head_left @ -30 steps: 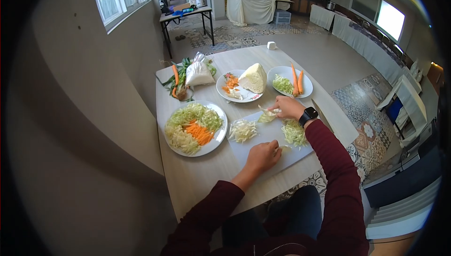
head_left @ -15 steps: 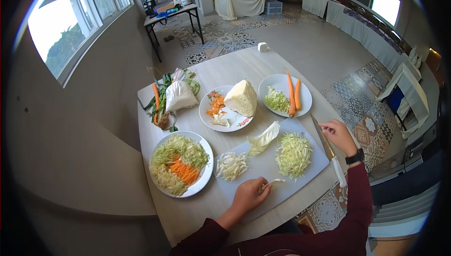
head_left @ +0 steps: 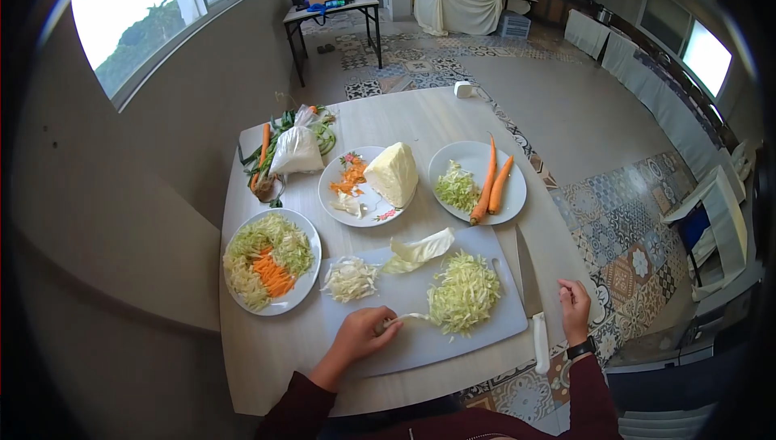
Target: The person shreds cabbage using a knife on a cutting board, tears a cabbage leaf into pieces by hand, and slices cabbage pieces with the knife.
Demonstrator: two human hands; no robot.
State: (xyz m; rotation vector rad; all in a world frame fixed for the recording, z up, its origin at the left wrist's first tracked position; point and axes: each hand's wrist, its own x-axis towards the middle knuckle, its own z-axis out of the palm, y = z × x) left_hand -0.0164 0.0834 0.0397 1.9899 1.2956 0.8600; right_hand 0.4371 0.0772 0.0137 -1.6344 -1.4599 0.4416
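Observation:
My left hand (head_left: 364,336) rests at the front left of the white cutting board (head_left: 436,343), its fingers pinched on a thin pale cabbage piece (head_left: 414,316). My right hand (head_left: 575,307), fingers curled, hovers right of the knife and touches nothing visible; whether it holds anything cannot be made out. The knife (head_left: 529,274) lies beside the board, its white handle toward me. On the board are a pile of shredded green cabbage (head_left: 465,293), a smaller pale shredded pile (head_left: 352,279) and a loose cabbage leaf (head_left: 419,251).
A plate of shredded cabbage and carrot (head_left: 314,274) stands left. Behind are a plate with a cabbage wedge (head_left: 393,175), a plate with two carrots (head_left: 517,189), and a white plastic bag (head_left: 297,149) beside greens. A small white object (head_left: 462,89) sits at the far edge.
My right hand has let go of the cabbage leaf and moved right, past the knife. My left hand stays on its cabbage piece. The camera view has shifted.

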